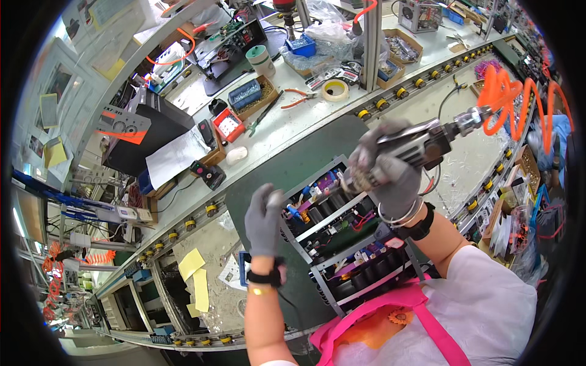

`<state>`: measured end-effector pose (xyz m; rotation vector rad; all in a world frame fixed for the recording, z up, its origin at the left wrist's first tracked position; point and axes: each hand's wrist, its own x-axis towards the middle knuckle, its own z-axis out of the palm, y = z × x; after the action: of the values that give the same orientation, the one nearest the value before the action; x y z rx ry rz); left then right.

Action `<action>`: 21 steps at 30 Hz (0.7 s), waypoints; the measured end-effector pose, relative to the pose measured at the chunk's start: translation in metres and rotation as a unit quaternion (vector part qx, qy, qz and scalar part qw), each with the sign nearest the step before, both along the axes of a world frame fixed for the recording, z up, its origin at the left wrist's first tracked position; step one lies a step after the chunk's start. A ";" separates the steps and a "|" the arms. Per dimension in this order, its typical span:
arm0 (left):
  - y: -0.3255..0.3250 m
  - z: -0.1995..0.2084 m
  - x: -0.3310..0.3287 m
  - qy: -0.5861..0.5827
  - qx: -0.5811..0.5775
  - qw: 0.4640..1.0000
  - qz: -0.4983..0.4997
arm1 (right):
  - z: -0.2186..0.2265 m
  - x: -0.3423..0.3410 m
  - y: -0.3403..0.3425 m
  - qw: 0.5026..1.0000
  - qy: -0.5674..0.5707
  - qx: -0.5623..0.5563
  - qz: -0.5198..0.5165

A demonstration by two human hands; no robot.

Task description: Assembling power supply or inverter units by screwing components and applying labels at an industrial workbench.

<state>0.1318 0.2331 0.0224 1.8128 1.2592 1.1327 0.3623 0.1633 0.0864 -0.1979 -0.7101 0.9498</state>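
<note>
R hand (394, 181) grips silver-&-blk tool (421, 143) w/ orange coiled hose (492, 97). L hand (262, 221) half-curled, can't tell if holding anything.

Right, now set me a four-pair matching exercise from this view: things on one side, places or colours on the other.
Things:
1. power tool
2. coiled hose
3. tape roll
4. left hand

Places or colours:
A. beside the pliers
B. left of the metal frame
C. bright orange
D. held in the right hand

Pairs: 1-D, 2-C, 3-A, 4-B
</note>
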 end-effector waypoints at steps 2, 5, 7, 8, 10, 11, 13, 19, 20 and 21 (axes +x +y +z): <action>0.018 0.013 0.015 0.405 -0.055 0.912 -0.037 | 0.003 0.010 -0.001 0.998 -0.028 -0.003 -0.055; 0.041 -0.005 0.027 0.510 -0.045 0.847 -0.143 | 0.011 0.014 -0.006 0.999 0.001 0.005 -0.040; 0.051 -0.009 0.036 0.535 -0.050 0.826 -0.169 | 0.004 0.027 -0.005 0.996 -0.046 0.017 -0.076; 0.053 -0.011 0.041 0.560 -0.056 0.802 -0.201 | 0.000 0.032 -0.006 0.989 -0.090 0.024 -0.116; 0.053 -0.013 0.049 0.551 -0.057 0.810 -0.195 | -0.003 0.037 -0.007 0.990 -0.083 0.017 -0.117; 0.054 -0.012 0.054 0.568 -0.061 0.798 -0.193 | -0.002 0.036 -0.007 0.986 -0.091 0.004 -0.138; 0.055 -0.009 0.058 0.602 -0.076 0.771 -0.195 | 0.003 0.029 -0.009 0.985 -0.070 -0.033 -0.151; 0.060 0.009 -0.003 0.367 -0.100 0.890 -0.253 | -0.011 0.038 -0.006 0.983 -0.096 -0.047 -0.152; 0.055 0.021 -0.005 0.315 -0.133 0.881 -0.328 | -0.013 0.040 -0.007 0.980 -0.108 -0.049 -0.157; 0.046 0.032 -0.005 0.264 -0.191 0.876 -0.356 | -0.013 0.040 -0.007 0.980 -0.107 -0.050 -0.157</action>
<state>0.1264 0.2796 0.0541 2.0548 0.8504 -0.0273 0.4027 0.1566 0.0736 -0.4927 -0.8017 0.6671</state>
